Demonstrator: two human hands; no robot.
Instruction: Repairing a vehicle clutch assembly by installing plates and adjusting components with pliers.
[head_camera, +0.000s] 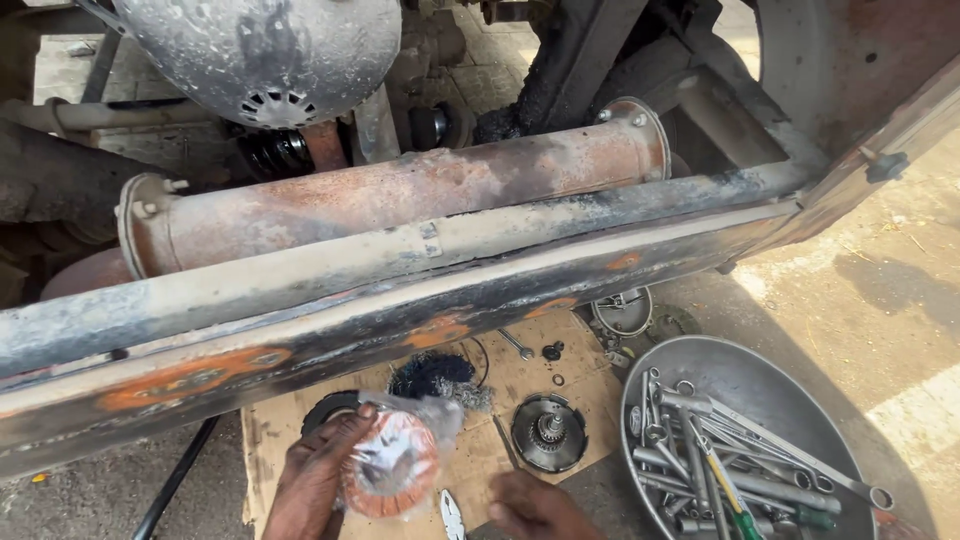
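The left hand (318, 470) grips a round orange-brown friction disc in clear plastic wrap (393, 465) above the brown cardboard sheet (520, 375), while the right hand (535, 505), fingers unclear, rests nearby; best peel the wrap steadily, supporting the disc's rim.

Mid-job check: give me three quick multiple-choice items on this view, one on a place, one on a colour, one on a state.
1. Where do the wrenches lie?
A. round grey metal basin
B. cardboard sheet
C. rusty cylindrical muffler

2. What colour is the round disc in clear plastic wrap?
A. blue
B. orange
C. white

3. What is the left hand doing?
A. resting on the ground
B. reaching into the basin
C. gripping the wrapped disc

Answers: A, the tools are piled inside the basin; B, orange shows through the wrap; C, the fingers clasp its left edge while the right hand stays beside it.
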